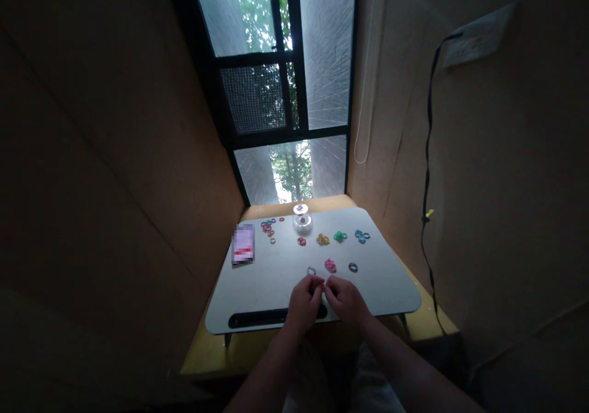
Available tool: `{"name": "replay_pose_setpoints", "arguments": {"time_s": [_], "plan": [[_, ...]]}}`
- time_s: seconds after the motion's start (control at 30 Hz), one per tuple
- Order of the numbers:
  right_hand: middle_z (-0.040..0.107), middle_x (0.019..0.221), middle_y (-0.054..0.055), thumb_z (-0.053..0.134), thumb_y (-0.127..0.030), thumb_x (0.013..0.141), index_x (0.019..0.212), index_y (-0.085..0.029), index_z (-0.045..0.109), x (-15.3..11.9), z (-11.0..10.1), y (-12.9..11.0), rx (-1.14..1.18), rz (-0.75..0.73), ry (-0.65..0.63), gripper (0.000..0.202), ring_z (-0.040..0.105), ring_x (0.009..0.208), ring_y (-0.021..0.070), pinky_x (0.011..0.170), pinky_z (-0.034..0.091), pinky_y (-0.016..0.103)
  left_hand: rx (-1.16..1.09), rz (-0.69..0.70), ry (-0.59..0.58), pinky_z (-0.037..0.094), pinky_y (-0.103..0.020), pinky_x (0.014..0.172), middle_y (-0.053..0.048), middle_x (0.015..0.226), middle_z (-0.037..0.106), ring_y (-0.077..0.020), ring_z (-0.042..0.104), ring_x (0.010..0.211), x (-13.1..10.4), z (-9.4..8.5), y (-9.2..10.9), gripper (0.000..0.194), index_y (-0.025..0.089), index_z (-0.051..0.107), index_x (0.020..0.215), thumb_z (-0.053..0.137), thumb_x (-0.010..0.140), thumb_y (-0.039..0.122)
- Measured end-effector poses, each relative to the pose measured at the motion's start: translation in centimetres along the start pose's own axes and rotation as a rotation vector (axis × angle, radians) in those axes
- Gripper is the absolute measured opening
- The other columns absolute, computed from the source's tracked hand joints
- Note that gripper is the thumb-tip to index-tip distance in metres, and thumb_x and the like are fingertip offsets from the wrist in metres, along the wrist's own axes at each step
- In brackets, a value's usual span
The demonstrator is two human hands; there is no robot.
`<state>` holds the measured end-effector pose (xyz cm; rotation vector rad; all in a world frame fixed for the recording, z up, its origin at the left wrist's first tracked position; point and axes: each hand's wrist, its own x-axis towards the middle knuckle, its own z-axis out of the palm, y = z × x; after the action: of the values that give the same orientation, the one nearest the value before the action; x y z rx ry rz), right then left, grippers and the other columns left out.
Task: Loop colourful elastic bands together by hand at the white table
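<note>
My left hand [305, 301] and my right hand [346, 299] meet at the fingertips over the front of a white lap table, both closed in a pinch. A speck of red shows between the fingertips, too small to name. Just beyond them lie a pale purple ring [311, 271], a cluster of pink rings [330, 266] and a dark ring [353, 267], which look like small hair ties. Farther back sit little groups of red rings [301, 241], yellow rings [323, 239], green rings [340, 236] and blue rings [362, 236].
A mixed heap of coloured rings [267, 226] lies at the back left, near a clear round container [302, 221]. On the left is a blurred pink-white packet or phone [243, 244]. The lap table [267, 284] has a dark slot [257, 318]. A cable [427, 155] hangs right.
</note>
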<state>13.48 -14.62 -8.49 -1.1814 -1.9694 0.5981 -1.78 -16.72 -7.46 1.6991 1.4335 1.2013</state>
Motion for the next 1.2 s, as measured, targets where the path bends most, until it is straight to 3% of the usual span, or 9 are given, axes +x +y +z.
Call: {"name": "replay_pose_setpoints", "arguments": {"time_s": [1.2], "plan": [[0.056, 0.065, -0.001, 0.047, -0.026, 0.091, 0.068, -0.021, 0.050, -0.05, -0.07, -0.20, -0.053, -0.025, 0.001, 0.023, 0.051, 0.062, 0.0142, 0.060, 0.032, 0.025, 0.029, 0.015, -0.004, 0.045, -0.027, 0.071, -0.002, 0.082, 0.069, -0.0166, 0.061, 0.075, -0.18, -0.17, 0.52, 0.014, 0.019, 0.066, 0.091, 0.053, 0.087, 0.022]]}}
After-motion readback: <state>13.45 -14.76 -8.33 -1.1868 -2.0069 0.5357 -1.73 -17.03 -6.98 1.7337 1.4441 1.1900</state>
